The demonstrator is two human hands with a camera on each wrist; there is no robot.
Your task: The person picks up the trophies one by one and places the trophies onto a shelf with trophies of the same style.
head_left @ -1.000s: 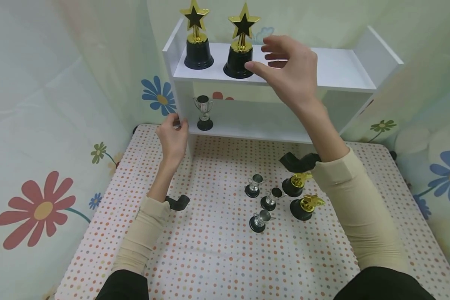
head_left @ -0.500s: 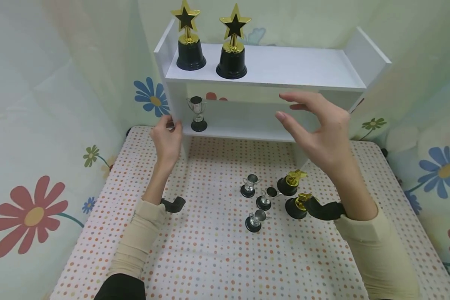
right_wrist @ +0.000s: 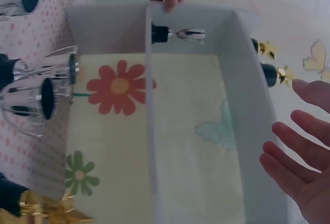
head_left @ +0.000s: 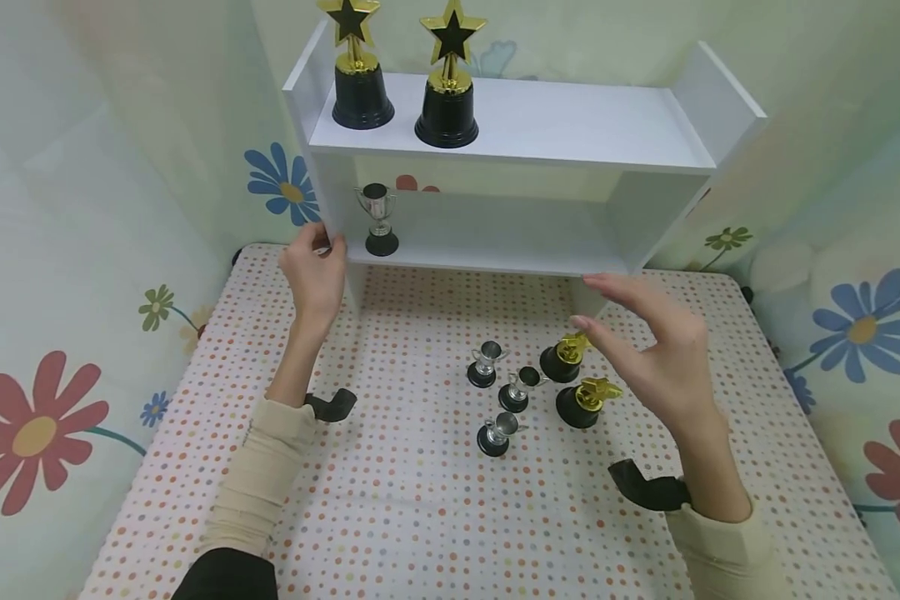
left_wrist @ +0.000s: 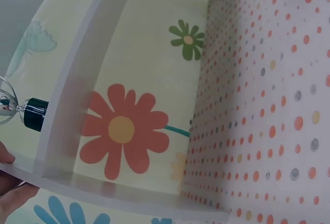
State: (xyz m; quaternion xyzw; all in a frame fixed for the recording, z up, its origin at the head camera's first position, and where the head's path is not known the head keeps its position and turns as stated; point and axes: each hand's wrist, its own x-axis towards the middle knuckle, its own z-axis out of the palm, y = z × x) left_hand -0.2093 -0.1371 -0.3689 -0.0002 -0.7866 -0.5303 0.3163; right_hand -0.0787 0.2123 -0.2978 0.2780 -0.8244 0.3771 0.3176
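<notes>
My left hand [head_left: 315, 271] grips the left side panel of a white two-tier shelf [head_left: 570, 125], thumb and fingers on either side of the board. Beside it on the lower tier stands a silver trophy cup [head_left: 378, 218]. My right hand [head_left: 656, 354] holds nothing, thumb and fingers spread apart, close to two gold-topped trophies on the table: a rear one [head_left: 562, 360] and a front one [head_left: 581, 404]. Just left of them are three small silver cups, at the back [head_left: 486, 365], middle [head_left: 520, 389] and front [head_left: 501, 434]. The right wrist view shows the right fingers [right_wrist: 294, 141] loosely extended.
On the upper tier, two gold star trophies, a left one [head_left: 362, 96] and a right one [head_left: 447, 112], stand upright towards the left. A dotted cloth covers the table [head_left: 390, 517]. Flower-printed curtains [head_left: 37, 250] hang around the sides and back.
My right hand has come down from beside the right star trophy on the upper tier to near the gold-topped trophies on the table. The left hand keeps its grip on the shelf panel.
</notes>
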